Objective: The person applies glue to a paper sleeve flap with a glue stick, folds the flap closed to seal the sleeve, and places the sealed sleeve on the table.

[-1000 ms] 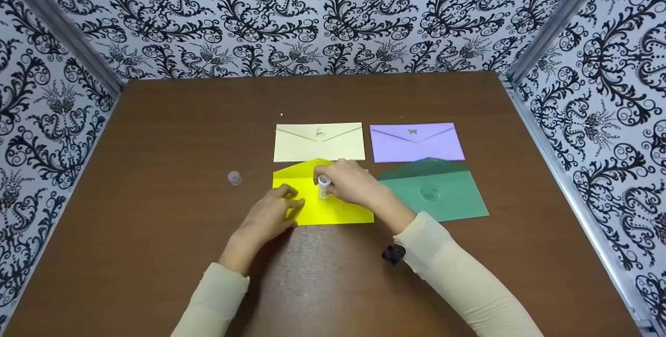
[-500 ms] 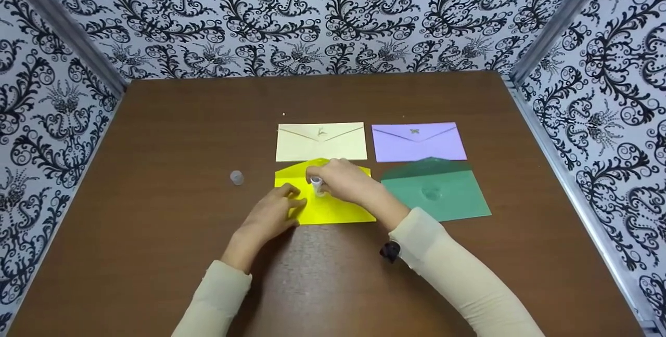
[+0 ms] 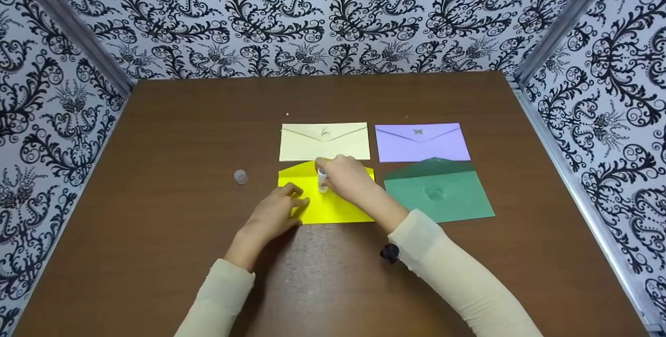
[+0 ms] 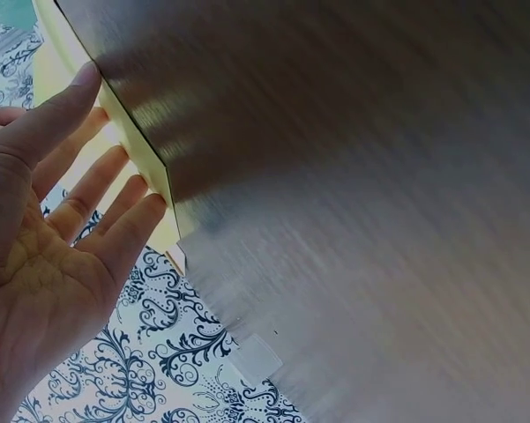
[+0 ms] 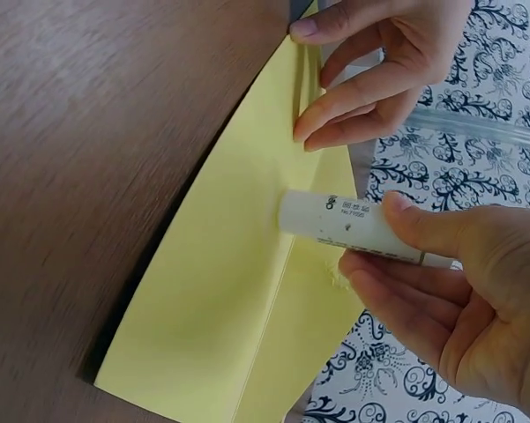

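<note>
My right hand (image 3: 347,176) grips a white glue stick (image 5: 344,220) between thumb and fingers. The stick's lower end meets the face of a yellow envelope (image 3: 338,212), close under the fold of its raised flap. A raised pattern shows on that flap in the right wrist view. My left hand (image 3: 271,211) rests at the envelope's left end, its fingertips on the paper and its fingers spread loosely. In the left wrist view, the thumb (image 4: 66,101) and fingers lie along the envelope's edge (image 4: 145,159).
A green envelope (image 3: 458,191) with a raised flap and a round shiny patch lies to the right. Behind are a cream envelope (image 3: 312,150) and a purple envelope (image 3: 424,150), flaps down. A small translucent cap (image 3: 240,177) lies to the left on the brown table (image 3: 182,134).
My right hand has slid the glue stick left over the yellow envelope, then slightly back right and away from me. The left hand stays at the envelope's left end.
</note>
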A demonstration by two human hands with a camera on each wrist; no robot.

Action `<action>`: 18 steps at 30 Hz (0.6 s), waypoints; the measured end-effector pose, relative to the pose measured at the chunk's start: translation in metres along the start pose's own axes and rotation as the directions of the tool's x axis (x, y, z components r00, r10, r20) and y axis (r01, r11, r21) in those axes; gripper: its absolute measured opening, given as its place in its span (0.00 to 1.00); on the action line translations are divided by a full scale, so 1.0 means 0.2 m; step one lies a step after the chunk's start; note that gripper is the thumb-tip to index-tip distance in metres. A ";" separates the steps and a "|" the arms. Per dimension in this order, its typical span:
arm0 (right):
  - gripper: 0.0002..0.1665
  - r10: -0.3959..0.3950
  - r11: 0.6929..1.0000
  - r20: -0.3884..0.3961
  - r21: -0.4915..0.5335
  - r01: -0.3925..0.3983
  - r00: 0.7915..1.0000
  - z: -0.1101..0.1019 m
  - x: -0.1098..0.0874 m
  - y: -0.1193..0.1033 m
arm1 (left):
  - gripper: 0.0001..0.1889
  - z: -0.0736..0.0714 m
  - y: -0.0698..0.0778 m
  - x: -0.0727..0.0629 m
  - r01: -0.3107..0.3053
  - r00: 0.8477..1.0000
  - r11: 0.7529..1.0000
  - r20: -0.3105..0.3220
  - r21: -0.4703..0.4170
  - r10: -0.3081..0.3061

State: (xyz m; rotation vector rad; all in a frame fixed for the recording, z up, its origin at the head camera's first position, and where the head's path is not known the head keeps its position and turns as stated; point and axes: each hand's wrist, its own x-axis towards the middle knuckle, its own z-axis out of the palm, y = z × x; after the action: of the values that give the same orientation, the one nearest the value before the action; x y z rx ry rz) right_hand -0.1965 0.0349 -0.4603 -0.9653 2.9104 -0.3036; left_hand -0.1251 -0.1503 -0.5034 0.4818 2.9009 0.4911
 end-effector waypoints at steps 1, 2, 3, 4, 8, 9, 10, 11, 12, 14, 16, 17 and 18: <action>0.13 0.012 1.000 0.000 0.005 -0.012 1.000 0.00 0.00 0.00 | 0.23 0.00 0.00 0.00 0.004 1.000 1.000 -0.002 -0.003 -0.004; 0.13 0.023 1.000 0.000 0.011 -0.023 1.000 0.00 0.00 0.00 | 0.23 0.00 0.00 0.00 0.007 1.000 1.000 -0.003 -0.004 -0.007; 0.13 0.033 0.999 0.000 0.015 -0.033 0.999 -0.01 -0.01 0.00 | 0.23 0.01 0.00 0.00 0.010 1.000 1.000 -0.003 -0.005 -0.010; 0.13 0.044 0.999 0.000 0.021 -0.044 0.999 -0.01 -0.01 0.01 | 0.23 0.01 0.00 0.00 0.012 1.000 1.000 -0.002 -0.007 -0.012; 0.14 0.075 0.997 -0.009 0.030 -0.075 0.997 -0.02 -0.04 0.02 | 0.24 0.01 0.01 0.01 0.015 1.000 1.000 0.003 -0.018 -0.015; 0.15 0.081 0.996 -0.015 0.032 -0.081 0.997 -0.02 -0.04 0.03 | 0.24 0.01 0.01 0.01 0.017 1.000 1.000 0.006 -0.020 -0.017; 0.15 0.087 0.996 -0.023 0.032 -0.086 0.996 -0.02 -0.05 0.03 | 0.24 0.00 0.01 0.01 0.019 1.000 1.000 0.008 -0.020 -0.018; 0.15 0.090 0.996 -0.034 0.030 -0.089 0.995 -0.02 -0.06 0.04 | 0.24 0.00 0.01 0.01 0.020 1.000 1.000 0.009 -0.018 -0.020; 0.14 0.093 0.995 -0.046 0.029 -0.092 0.995 -0.02 -0.06 0.05 | 0.23 0.00 0.01 0.01 0.022 1.000 1.000 0.008 -0.018 -0.022; 0.14 0.090 0.996 -0.070 0.028 -0.089 0.993 -0.02 -0.08 0.06 | 0.23 0.00 0.01 0.01 0.027 1.000 0.999 0.008 -0.018 -0.027; 0.15 0.084 0.996 -0.085 0.034 -0.081 0.993 -0.01 -0.09 0.07 | 0.23 0.00 0.01 0.00 0.027 1.000 0.999 0.005 -0.019 -0.027; 0.16 0.080 0.996 -0.094 0.037 -0.076 0.992 -0.01 -0.10 0.07 | 0.23 0.00 0.01 0.01 0.026 1.000 0.999 0.001 -0.020 -0.026; 0.16 0.077 0.996 -0.101 0.042 -0.073 0.992 0.00 -0.10 0.08 | 0.22 0.00 0.01 0.01 0.025 1.000 0.999 -0.001 -0.023 -0.025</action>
State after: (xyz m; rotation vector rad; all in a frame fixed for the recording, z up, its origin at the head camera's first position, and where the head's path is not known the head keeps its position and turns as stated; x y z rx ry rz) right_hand -0.1895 0.0589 -0.4627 -0.8575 3.0123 -0.4142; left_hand -0.1258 -0.1485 -0.5026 0.4418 2.8957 0.5213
